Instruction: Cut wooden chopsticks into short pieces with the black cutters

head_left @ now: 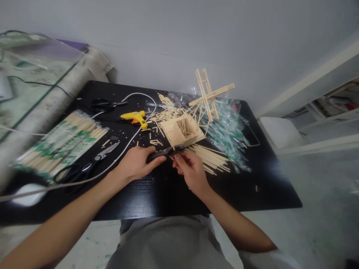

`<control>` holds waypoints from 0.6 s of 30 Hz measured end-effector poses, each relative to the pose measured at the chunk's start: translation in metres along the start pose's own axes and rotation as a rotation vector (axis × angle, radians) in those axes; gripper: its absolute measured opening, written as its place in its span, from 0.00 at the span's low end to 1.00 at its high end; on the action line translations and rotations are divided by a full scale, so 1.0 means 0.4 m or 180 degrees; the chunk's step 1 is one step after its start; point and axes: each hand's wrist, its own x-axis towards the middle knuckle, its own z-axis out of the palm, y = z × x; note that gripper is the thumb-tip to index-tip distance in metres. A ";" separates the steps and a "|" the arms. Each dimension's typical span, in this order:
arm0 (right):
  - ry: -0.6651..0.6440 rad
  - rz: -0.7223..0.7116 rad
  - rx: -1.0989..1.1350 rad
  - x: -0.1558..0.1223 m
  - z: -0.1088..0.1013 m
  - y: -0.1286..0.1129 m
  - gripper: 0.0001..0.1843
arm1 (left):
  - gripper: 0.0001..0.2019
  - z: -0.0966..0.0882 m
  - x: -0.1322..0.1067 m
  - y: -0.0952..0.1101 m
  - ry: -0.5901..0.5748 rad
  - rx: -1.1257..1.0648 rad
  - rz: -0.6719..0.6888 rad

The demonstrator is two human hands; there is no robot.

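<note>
My left hand is closed round a dark cutting tool that lies across the black table. My right hand is pinched at the tool's tip, holding a thin wooden stick that stands up in front of a small open box built of sticks. Loose sticks lie in a bundle just right of my right hand. Behind the box stands a crossed frame of sticks.
A yellow glue gun with a white cable lies behind my left hand. Scissors and packs of wrapped chopsticks lie at the left, black scissors farther back. Empty clear wrappers are heaped at the right. A glass-topped table stands left.
</note>
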 end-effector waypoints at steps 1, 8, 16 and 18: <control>0.0001 0.0015 0.0005 -0.001 0.000 -0.001 0.18 | 0.25 0.001 0.000 -0.002 -0.0004 0.0006 -0.0003; 0.0034 -0.0160 -0.0370 -0.008 0.006 -0.016 0.21 | 0.25 0.006 -0.003 -0.002 0.0047 -0.0068 -0.0003; 0.0003 -0.0162 -0.0424 -0.008 0.003 -0.011 0.22 | 0.25 0.007 -0.005 0.007 0.0083 -0.0055 -0.0037; 0.0009 -0.0156 -0.0419 -0.008 0.001 -0.009 0.22 | 0.26 0.009 -0.006 0.005 0.0068 -0.0027 -0.0038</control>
